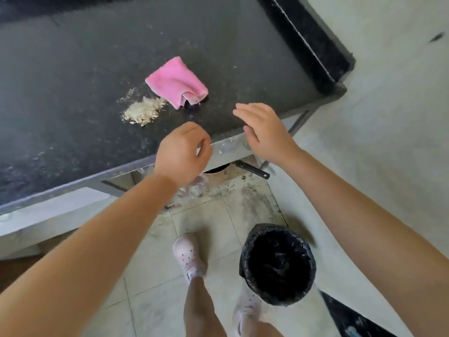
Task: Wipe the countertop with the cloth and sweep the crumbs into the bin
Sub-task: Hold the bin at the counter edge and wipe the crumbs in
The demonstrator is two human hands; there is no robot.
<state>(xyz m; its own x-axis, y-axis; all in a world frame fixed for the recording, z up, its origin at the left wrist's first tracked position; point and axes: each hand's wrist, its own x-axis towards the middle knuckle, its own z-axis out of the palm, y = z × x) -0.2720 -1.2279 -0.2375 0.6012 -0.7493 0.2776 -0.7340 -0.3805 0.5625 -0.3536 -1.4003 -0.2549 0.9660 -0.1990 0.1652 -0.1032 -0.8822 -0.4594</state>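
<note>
While both arms reach over the front edge of the dark worktop (pixel 73 69), neither hand grips anything: the left hand (pixel 182 154) is loosely curled, the right hand (pixel 264 132) spread flat with fingers apart. The pink cloth (pixel 177 82) lies crumpled just beyond them, touching a heap of pale crumbs (pixel 143 113). The black-lined bin (pixel 277 263) stands on the tiled floor (pixel 155 300) beside the person's feet.

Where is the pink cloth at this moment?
In the head view the pink cloth lies folded on the dark countertop, just right of the crumb pile and beyond the right hand.
</note>
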